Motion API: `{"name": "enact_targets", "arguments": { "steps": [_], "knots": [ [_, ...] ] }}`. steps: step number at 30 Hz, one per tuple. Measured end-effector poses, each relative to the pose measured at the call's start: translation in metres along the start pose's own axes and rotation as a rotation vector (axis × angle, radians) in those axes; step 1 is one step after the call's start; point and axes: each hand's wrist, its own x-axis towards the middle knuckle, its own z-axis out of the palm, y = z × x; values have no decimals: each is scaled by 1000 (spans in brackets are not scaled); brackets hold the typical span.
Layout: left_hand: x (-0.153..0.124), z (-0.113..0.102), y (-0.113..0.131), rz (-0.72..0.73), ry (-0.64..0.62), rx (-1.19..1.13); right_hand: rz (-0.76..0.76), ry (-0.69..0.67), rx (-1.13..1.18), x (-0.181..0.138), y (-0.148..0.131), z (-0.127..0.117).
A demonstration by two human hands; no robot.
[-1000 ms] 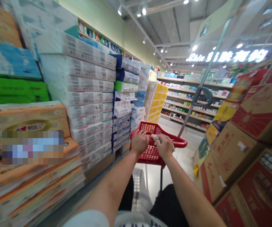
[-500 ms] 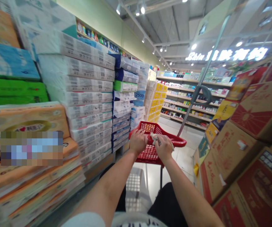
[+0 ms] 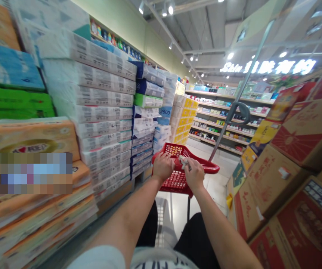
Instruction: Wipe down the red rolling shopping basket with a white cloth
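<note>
Head view. The left hand [image 3: 163, 167] lies palm down on the near edge of a red plastic shopping cart with a perforated basket [image 3: 213, 169]. Its fingers are bent forward over the edge; their undersides are hidden, so full closure cannot be told. The right hand [image 3: 195, 173], just to the right of the left hand, has its fingers curled around a crumpled off-white cloth [image 3: 183, 161]. The cloth protrudes from the grip toward the left hand, above the red edge. The basket extends below and ahead of both hands.

Left of the grip stands a tall stack of white plastic-wrapped packs [image 3: 105, 112]; nearer the body are orange printed soft packs [image 3: 46, 134]. Ahead on the left is a column of yellow-and-white boxes [image 3: 187, 112]. Ahead on the right, a slanting grey metal pole [image 3: 217, 145] carries a dark grey loop [image 3: 245, 111]. Right of the grip are brown-and-red cardboard cartons [image 3: 275, 183]. Farther ahead are pale shelves filled with small packages [image 3: 219, 123].
</note>
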Motion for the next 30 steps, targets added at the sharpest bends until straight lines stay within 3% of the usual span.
{"name": "enact_targets", "arguments": {
  "steps": [4, 10, 15, 18, 22, 27, 30],
  "knots": [
    [1, 0, 1, 8, 6, 13, -103, 129, -23, -18, 5, 3],
    [1, 1, 0, 11, -1, 12, -11, 36, 5, -4, 9, 5],
    [0, 0, -1, 8, -4, 1, -80, 183, -9, -18, 7, 11],
    [0, -2, -3, -5, -6, -16, -90, 110, -5, -13, 7, 10],
    [0, -2, -3, -18, -13, -7, 15, 1, 18, 3, 10, 6],
    [0, -1, -1, 1, -7, -17, -35, 129, -9, -11, 8, 5],
    [0, -1, -2, 1, -5, -18, -79, 114, -18, -14, 9, 2]
  ]
}}
